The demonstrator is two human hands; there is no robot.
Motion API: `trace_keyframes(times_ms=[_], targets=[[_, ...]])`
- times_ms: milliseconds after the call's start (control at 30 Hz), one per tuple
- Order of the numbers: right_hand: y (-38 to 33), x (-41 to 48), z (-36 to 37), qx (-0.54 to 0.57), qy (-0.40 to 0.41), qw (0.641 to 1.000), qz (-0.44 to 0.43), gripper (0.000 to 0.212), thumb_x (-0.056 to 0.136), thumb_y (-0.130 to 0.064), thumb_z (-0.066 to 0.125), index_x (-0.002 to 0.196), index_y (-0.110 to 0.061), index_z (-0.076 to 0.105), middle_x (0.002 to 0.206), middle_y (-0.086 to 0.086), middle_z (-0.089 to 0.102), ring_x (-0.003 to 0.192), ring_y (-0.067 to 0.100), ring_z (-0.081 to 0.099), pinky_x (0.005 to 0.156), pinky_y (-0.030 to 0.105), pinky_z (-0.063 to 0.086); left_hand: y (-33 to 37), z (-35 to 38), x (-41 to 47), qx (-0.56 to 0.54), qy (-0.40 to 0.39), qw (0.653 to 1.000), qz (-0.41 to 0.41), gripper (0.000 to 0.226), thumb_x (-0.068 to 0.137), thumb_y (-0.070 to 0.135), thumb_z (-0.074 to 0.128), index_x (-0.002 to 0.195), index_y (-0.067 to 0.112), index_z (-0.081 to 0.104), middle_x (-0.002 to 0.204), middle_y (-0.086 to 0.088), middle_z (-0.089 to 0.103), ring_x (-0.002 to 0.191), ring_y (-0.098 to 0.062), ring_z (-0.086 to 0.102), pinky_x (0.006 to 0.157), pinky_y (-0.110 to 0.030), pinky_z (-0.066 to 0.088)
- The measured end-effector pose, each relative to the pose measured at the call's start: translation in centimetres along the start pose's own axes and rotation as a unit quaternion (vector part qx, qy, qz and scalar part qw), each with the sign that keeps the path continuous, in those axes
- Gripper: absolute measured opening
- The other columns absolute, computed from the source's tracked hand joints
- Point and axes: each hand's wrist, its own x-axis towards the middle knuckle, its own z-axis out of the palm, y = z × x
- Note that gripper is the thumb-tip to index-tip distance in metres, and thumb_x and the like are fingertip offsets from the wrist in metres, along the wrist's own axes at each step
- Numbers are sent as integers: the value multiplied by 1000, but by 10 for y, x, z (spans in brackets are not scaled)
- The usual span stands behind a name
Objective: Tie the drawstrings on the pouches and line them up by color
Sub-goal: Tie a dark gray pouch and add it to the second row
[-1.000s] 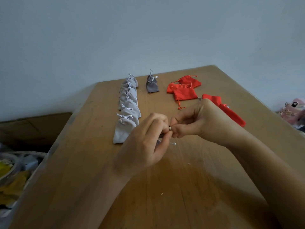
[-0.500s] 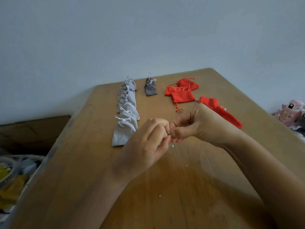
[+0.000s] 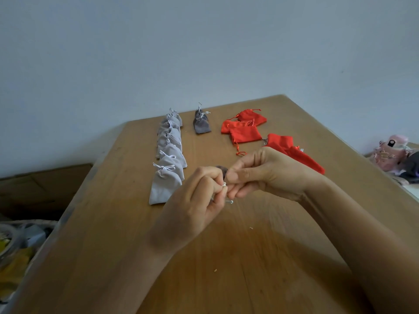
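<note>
Dark grey pouch (image 3: 221,170) mostly hidden behind left hand (image 3: 195,207)

Light grey pouches (image 3: 169,152); dark grey pouch (image 3: 201,125); red pouches (image 3: 244,130); wooden brown table (image 3: 226,257).

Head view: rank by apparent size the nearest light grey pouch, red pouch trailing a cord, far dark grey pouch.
nearest light grey pouch
red pouch trailing a cord
far dark grey pouch
Nearness inflates the first.

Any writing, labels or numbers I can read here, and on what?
None can be read. The light grey pouches, dark grey pouches and red pouches show no print; the pink thing at the right edge and the clutter at lower left are too blurred to tell.
</note>
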Motion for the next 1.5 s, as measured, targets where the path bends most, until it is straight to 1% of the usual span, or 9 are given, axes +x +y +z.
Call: trace_keyframes(times_ms=[267,433,567,733,900,1100,1200,1300,1500], targets=[[-8,-7,-4,-201,4,979,-35,4,83,0,70,84,2,73,75,12,73,68,13,69,66,18,54,3,6,-3,27,-36,999,26,12,92,3,55,83,8,49,88,-8,57,74,-16,58,68,-24,51],[-8,-8,-4,-283,-10,958,-51,5,81,7,67,78,4,69,61,4,64,54,5,55,55,11,41,5,10,-3,36,-53,997,41,15,94,6,54,88,15,44,88,-10,61,83,-16,60,74,-27,53],[0,-2,-3,-218,-6,973,-69,5,85,11,60,83,9,65,64,7,61,58,9,55,59,16,45,2,7,-1,9,-21,1000,13,15,91,2,58,87,13,47,93,-8,58,83,-16,58,75,-25,50],[13,11,13,-31,5,999,-39,22,92,10,46,77,-1,58,58,-2,59,52,4,55,53,14,45,0,3,1,11,13,999,-36,13,91,5,53,78,1,52,91,-8,54,83,-13,53,79,-17,42],[25,20,24,111,24,994,-4,26,95,3,43,74,-4,56,56,-2,59,50,3,53,51,12,45,-5,0,2,16,-8,996,-84,18,93,9,49,76,1,50,87,-9,54,80,-9,51,72,-16,44],[15,11,7,-67,24,994,-78,5,89,1,62,84,1,64,71,10,65,64,11,63,63,18,53,-7,1,0,-13,-22,996,-86,16,92,8,50,78,1,51,89,-7,55,82,-12,54,73,-20,45],[10,7,0,-185,26,979,-86,3,86,4,65,83,4,65,67,5,67,62,9,64,64,17,51,-4,4,-1,-19,-40,996,-77,15,91,7,52,80,-2,54,93,-8,56,83,-13,55,73,-24,46],[8,5,-3,-282,29,954,-95,6,83,4,66,81,-1,65,66,2,66,61,7,62,62,17,48,-6,6,-2,-28,-44,995,-87,15,93,12,54,85,0,60,99,-4,52,94,-4,53,80,-16,46],[20,12,1,-470,80,864,-165,18,78,-8,68,72,-18,54,65,-11,53,57,4,49,57,19,41,-2,22,-7,-106,-59,951,-285,12,93,25,55,84,18,58,89,6,47,76,-9,53,67,-12,42]])
